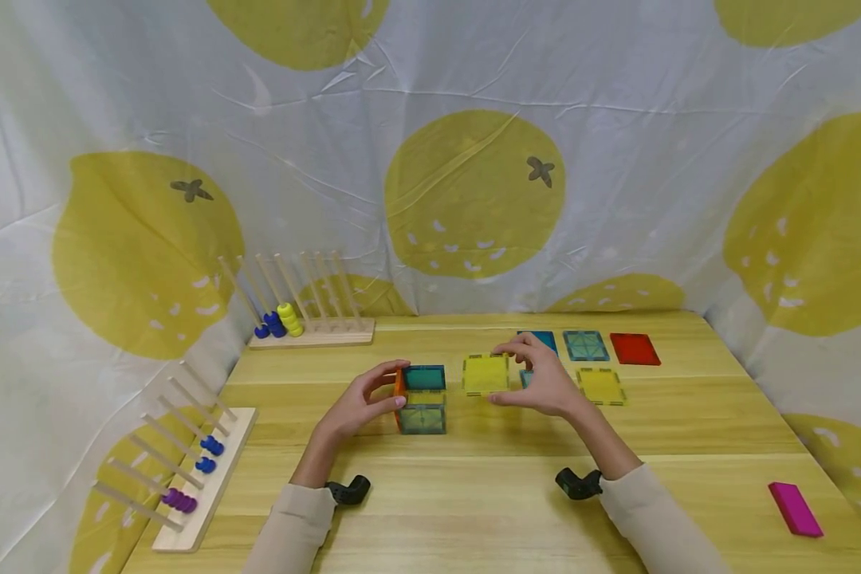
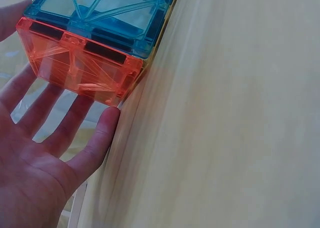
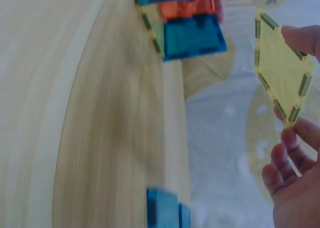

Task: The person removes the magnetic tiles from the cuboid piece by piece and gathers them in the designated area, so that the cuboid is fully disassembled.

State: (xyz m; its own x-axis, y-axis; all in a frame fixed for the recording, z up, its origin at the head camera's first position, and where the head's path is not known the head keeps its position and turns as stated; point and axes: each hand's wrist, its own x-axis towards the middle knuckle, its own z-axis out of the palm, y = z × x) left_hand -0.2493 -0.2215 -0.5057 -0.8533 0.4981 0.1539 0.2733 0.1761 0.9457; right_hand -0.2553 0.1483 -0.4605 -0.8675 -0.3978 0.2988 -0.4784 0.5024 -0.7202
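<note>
My left hand (image 1: 362, 400) grips the upright orange magnetic tile (image 2: 82, 63) by its edges, thumb at the front edge and fingers at the back. That tile forms the left side of an open box of tiles, with a teal tile (image 1: 423, 377) behind, a clear blue tile (image 1: 423, 420) in front and a yellow base tile (image 1: 430, 396). Just right of the box, my right hand (image 1: 545, 383) pinches a yellow square magnetic tile (image 1: 485, 375) between thumb and fingers, raised above the table and apart from the box. The right wrist view shows this yellow tile (image 3: 282, 70) edge to edge.
Right of my right hand lie a light blue tile (image 1: 585, 346), a red tile (image 1: 634, 348) and another yellow tile (image 1: 601, 386). A blue tile (image 1: 545, 340) is partly hidden. Wooden peg stands with beads stand behind (image 1: 330, 339) and at left (image 1: 218, 478). A magenta block (image 1: 795, 509) lies at right.
</note>
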